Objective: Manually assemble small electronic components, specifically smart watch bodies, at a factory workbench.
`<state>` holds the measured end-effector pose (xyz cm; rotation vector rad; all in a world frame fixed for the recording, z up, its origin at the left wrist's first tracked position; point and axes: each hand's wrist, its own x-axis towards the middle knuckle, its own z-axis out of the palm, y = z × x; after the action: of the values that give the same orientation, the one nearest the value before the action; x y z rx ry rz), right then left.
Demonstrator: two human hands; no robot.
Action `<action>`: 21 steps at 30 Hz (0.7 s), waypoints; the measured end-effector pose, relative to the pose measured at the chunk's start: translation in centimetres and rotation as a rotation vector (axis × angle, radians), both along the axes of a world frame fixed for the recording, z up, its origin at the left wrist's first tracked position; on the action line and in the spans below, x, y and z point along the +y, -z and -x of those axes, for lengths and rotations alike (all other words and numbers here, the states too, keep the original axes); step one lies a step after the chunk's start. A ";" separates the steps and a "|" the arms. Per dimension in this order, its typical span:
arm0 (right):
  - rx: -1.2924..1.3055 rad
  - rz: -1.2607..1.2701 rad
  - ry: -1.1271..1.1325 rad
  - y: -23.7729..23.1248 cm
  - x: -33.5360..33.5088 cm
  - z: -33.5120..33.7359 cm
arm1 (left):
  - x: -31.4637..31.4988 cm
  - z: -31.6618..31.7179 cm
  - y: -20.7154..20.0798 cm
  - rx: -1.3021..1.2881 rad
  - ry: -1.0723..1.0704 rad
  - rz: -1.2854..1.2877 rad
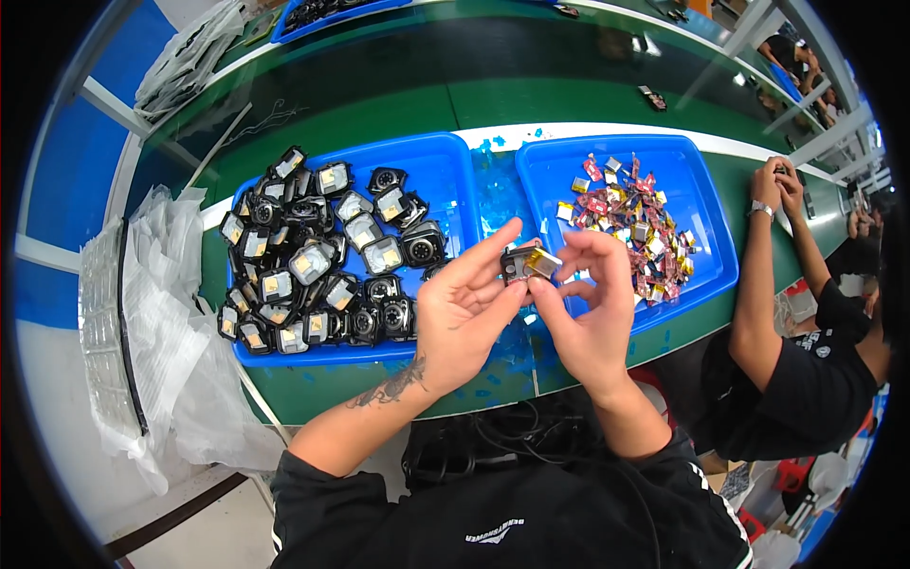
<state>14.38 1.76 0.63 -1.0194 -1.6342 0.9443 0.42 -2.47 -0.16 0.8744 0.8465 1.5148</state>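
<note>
Between the two trays, a small black smartwatch case (514, 266) sits in the fingers of my left hand (463, 311), the thumb against its near side. A silver and yellow battery-like piece (541, 262) sticks up from the case on its right. My right hand (595, 318) pinches at that piece with thumb and fingertips. Whether the piece is still joined to the case cannot be made out. To the left, a blue tray (459, 175) holds a heap of black smartwatch cases (311, 263). On the right, another blue tray (709, 194) carries loose small batteries and red strips (645, 232).
Blue scraps (498, 204) litter the green bench between the trays. Behind them runs a green conveyor belt (398, 100) with a few small parts. Clear plastic sheets (166, 313) hang at the left. A co-worker's arms (763, 275) are at the bench on the right.
</note>
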 end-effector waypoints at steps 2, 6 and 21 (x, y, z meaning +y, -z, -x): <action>0.036 0.084 -0.062 0.0 0.2 0.2 | 0.1 0.0 -0.2 -0.041 -0.042 0.026; 0.036 0.186 -0.189 -0.4 1.1 0.6 | 0.2 0.2 0.1 -0.019 -0.068 0.041; -0.478 0.341 -0.085 3.4 27.7 8.6 | -1.0 -1.8 1.6 1.195 -0.569 -0.782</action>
<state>5.75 29.48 -2.82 -1.5062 -1.9576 1.1216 2.18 -3.43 -1.77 2.4007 1.4339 1.7772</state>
